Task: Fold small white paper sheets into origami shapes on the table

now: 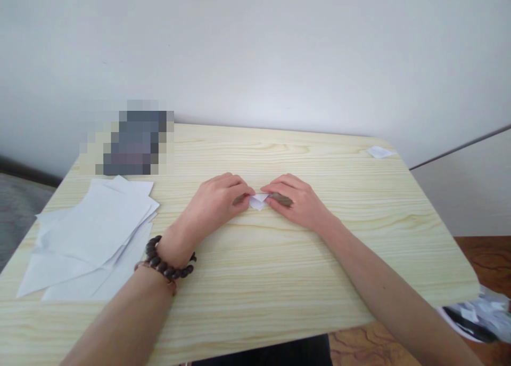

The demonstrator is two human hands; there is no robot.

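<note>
A small folded piece of white paper [258, 202] is held just above or on the table, between my two hands. My left hand [219, 198] pinches its left edge between thumb and fingers. On the other side, my right hand [294, 198] pinches the right edge the same way. The paper shows a folded flap at the top and a point toward me; its ends are hidden under my fingertips. A dark beaded bracelet [170, 265] circles my left wrist.
The wood-grain table [247, 281] stands against a white wall. Loose white paper sheets [96, 222] lie at the left, below a pixelated dark object [133, 142]. A small folded paper [379, 152] rests at the far right corner. A bin with a plastic bag [479, 315] is on the floor.
</note>
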